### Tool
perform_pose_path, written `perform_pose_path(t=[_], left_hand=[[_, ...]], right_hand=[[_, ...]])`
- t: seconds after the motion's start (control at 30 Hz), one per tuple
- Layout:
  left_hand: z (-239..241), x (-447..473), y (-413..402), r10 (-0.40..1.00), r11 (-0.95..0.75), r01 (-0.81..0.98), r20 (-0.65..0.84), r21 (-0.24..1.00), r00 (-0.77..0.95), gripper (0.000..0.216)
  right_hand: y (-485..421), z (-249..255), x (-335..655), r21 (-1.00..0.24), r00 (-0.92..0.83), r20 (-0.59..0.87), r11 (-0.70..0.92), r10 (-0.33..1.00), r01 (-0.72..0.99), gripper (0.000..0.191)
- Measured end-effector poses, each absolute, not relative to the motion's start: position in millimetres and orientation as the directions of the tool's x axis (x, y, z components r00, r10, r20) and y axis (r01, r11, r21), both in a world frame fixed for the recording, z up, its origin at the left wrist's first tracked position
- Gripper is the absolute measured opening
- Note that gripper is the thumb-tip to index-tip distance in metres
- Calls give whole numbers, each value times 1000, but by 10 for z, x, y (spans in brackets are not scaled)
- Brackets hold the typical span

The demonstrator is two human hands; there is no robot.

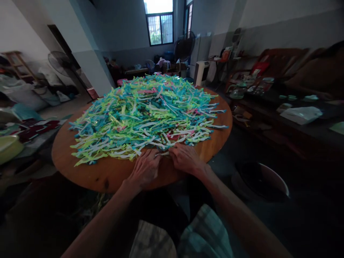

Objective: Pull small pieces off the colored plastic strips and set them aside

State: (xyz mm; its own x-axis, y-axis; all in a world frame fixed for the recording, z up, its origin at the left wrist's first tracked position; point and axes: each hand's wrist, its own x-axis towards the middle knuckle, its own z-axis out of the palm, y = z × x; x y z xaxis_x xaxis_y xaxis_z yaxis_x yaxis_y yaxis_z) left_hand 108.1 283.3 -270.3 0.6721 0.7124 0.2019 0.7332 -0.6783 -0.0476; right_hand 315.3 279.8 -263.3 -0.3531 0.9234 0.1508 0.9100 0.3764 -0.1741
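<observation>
Round wooden table (pixel 88 175) under both hands, brown top w/ a few dark marks near edge, L of L hand. Room dim, grey-and-white walls. Window (pixel 160 28) w/ bars far beyond hands, bright. Pillar (pixel 90 59) beyond table, L of hands; standing fan (pixel 60 64) farther L. Wooden bench (pixel 282 59) far off to R of R hand, person (pixel 311 79) at far R by dark low table (pixel 276 107), mostly in shadow.

Containers: tub (pixel 283 182) w/ pale rim on floor, R of and lower than R hand; inside too dark to tell. Yellow-green basin (pixel 9 147) far L of L hand, cut by frame edge, contents n/a. Glass pot (pixel 238 92) + small cups (pixel 291 97) on low table, well R of R hand; contents unclear.

Big heap of strips (pixel 145 111) (blue, yellow-green, white, some pink) directly beyond both hands, covers most of tabletop; near edge just past fingertips. L hand (pixel 147 163) and R hand (pixel 185 156) at near edge of heap, close tog. but apart. Thin white strip (pixel 164 153) spans gap btwn them. L hand: fingers curled, pinching strip's L end. R hand: fingers bent, pinching R end; exact fingertip contact partly hidden.
</observation>
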Motion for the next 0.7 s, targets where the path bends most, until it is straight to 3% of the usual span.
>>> perform_pose_path(t=[0.2,0.43,0.7], left_hand=[[-2657,1053,2663,735,-651,751,157,-109,660,19],[-2466,697,2370,783,-610,785,68,-108,618,18],[-2446,791,2428,775,-628,778,109,28,622,21]], right_hand=[[2902,-2471,3035,-126,-385,58,390,921,912,36],[2996,-2589,2823,-121,-296,74,304,952,945,45],[2987,-2709,2671,-75,-303,140,316,943,946,31]])
